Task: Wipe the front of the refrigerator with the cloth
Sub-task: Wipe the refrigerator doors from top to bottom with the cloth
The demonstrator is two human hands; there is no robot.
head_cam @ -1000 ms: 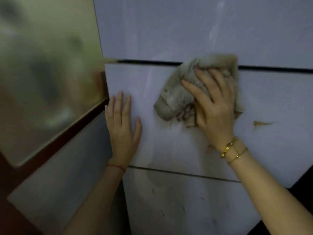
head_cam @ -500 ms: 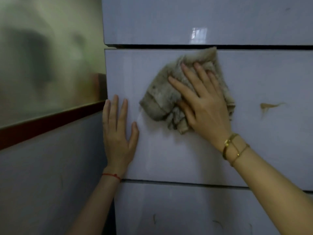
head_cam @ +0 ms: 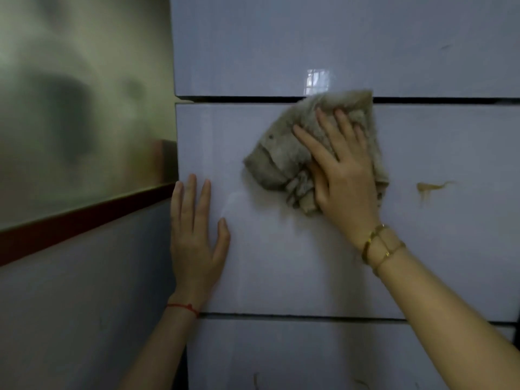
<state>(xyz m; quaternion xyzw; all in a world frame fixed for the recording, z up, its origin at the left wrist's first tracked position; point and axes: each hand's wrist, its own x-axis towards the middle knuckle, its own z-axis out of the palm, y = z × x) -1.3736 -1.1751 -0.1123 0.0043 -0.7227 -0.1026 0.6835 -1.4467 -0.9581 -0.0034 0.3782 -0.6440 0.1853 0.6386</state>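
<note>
The pale grey refrigerator front (head_cam: 281,263) fills the view, split by dark horizontal gaps into three panels. A crumpled grey-brown cloth (head_cam: 281,153) lies against the middle panel, its top edge reaching the upper gap. My right hand (head_cam: 343,175) presses flat on the cloth, fingers spread and pointing up. My left hand (head_cam: 194,240) rests flat and open on the middle panel's left edge, apart from the cloth. A brown smear (head_cam: 427,188) sits on the middle panel to the right of the cloth.
A wall (head_cam: 78,108) with a dark red strip (head_cam: 84,218) stands directly left of the refrigerator. Small dark marks (head_cam: 256,381) dot the bottom panel. A window reflection (head_cam: 316,80) shines on the top panel.
The cloth and my right hand slid left across the middle panel, then back right and slightly up toward the upper gap. My left hand stayed on the panel's left edge.
</note>
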